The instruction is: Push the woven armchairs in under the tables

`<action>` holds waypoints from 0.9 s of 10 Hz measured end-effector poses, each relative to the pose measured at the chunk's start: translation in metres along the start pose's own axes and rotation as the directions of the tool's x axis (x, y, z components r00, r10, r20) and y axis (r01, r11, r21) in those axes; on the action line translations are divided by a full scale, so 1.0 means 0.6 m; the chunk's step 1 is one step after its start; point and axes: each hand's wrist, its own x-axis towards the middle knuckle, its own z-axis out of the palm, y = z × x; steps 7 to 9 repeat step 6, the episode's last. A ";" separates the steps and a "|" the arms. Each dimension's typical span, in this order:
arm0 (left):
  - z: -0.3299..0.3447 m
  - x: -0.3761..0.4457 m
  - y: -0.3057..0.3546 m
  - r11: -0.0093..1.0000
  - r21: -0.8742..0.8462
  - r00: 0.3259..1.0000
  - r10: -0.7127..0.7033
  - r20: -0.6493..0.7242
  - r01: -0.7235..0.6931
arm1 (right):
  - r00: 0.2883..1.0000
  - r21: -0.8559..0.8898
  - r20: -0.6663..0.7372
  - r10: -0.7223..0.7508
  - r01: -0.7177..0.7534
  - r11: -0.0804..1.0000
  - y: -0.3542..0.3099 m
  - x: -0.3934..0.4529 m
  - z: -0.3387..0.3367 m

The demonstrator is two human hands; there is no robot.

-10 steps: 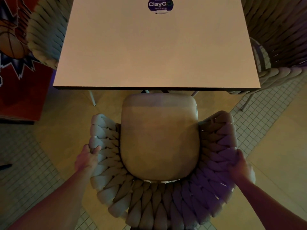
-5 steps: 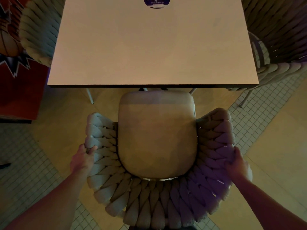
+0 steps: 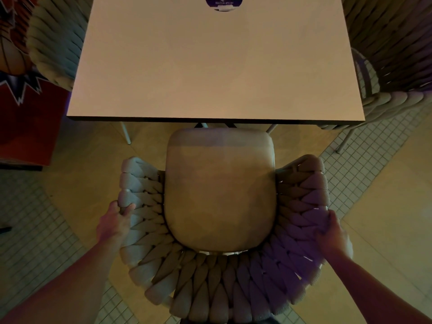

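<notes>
A woven armchair (image 3: 219, 284) with a beige seat cushion (image 3: 219, 190) stands right below me, facing a pale square table (image 3: 215, 66). The cushion's front edge lies just short of the table's near edge. My left hand (image 3: 114, 223) grips the chair's left woven arm from outside, thumb over the rim. On the right woven arm my right hand (image 3: 332, 237) is closed around the rim. Both forearms reach in from the bottom corners.
Two more woven armchairs flank the table, one at the far left (image 3: 56, 40) and one at the far right (image 3: 395, 52). A red printed panel (image 3: 25, 118) stands at the left. The floor mixes small white tiles (image 3: 35, 235) with smooth beige slabs.
The armchair has slid slightly forward toward the table, the gap at the cushion's front narrowing. Both hands keep their hold on the woven arms.
</notes>
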 end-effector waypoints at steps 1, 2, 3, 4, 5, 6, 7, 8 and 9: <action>-0.006 -0.007 0.006 1.000 0.010 1.000 -0.008 0.012 0.008 | 0.999 -0.013 0.037 0.018 -0.017 1.000 -0.004 0.002 -0.003; -0.010 -0.009 0.006 1.000 0.003 1.000 0.002 0.028 -0.002 | 0.999 -0.022 0.029 0.023 -0.023 1.000 -0.002 0.004 -0.001; -0.014 -0.013 0.007 1.000 0.002 0.999 -0.002 0.037 0.002 | 0.999 0.001 0.034 0.017 -0.017 1.000 -0.001 0.001 -0.002; -0.017 -0.013 0.009 0.999 -0.035 0.997 0.009 0.077 -0.006 | 0.999 0.016 0.054 0.000 -0.001 1.000 0.002 0.007 0.002; -0.040 -0.019 0.025 0.999 -0.039 0.992 -0.023 0.122 0.028 | 0.998 0.059 0.029 0.047 -0.048 0.997 -0.009 -0.002 0.004; -0.070 -0.028 0.067 0.995 -0.055 0.992 0.088 0.088 -0.083 | 0.986 0.102 -0.117 -0.116 0.129 0.986 -0.064 -0.028 0.016; -0.070 -0.028 0.067 0.995 -0.055 0.992 0.088 0.088 -0.083 | 0.986 0.102 -0.117 -0.116 0.129 0.986 -0.064 -0.028 0.016; -0.070 -0.028 0.067 0.995 -0.055 0.992 0.088 0.088 -0.083 | 0.986 0.102 -0.117 -0.116 0.129 0.986 -0.064 -0.028 0.016; -0.070 -0.028 0.067 0.995 -0.055 0.992 0.088 0.088 -0.083 | 0.986 0.102 -0.117 -0.116 0.129 0.986 -0.064 -0.028 0.016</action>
